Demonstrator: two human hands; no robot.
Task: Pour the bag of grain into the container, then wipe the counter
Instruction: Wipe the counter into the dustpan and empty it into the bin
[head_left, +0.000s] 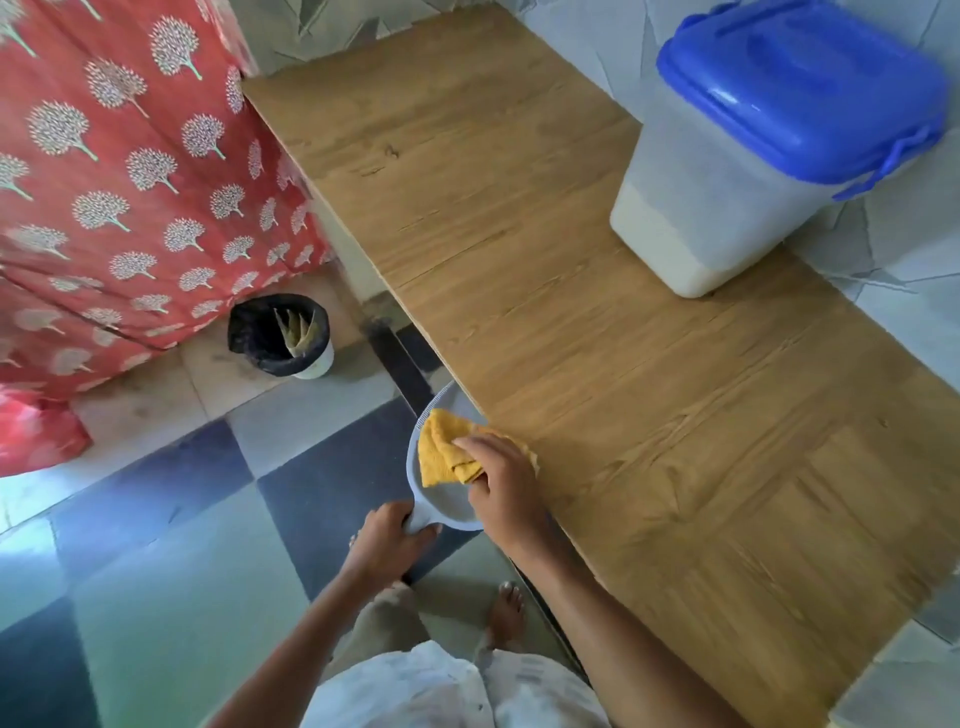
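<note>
Wood-grain counter along a tiled wall, checkered floor below.

Right hand closed on yellow cloth, bunched at counter's near edge, half of it hanging over a pale dustpan. Left hand wrapped around dustpan handle, pan held just below counter edge, mouth tucked against it. Pan interior looks mostly bare; any grains too small to tell.

Container with blue lid shut, back right of counter against wall, well apart from hands. Pale grain visible through walls, filling lower part. No bag on counter. Black-lined bin on floor to left, something crumpled and yellowish inside; cannot tell if that is the bag. Red patterned fabric hangs beyond bin.

Judgement: pour step done, lid already on. Wipe step in hand, probably sweeping crumbs or stray grain off edge into pan. Counter surface elsewhere looks bare, so likely late in the wipe.

Next move calls for: keeping pan lip tight to counter edge and level while cloth drags across, then carrying pan flat to bin. Risk: pan tilts in one-handed grip and spills onto floor; cloth drops into pan if grip slackens.
</note>
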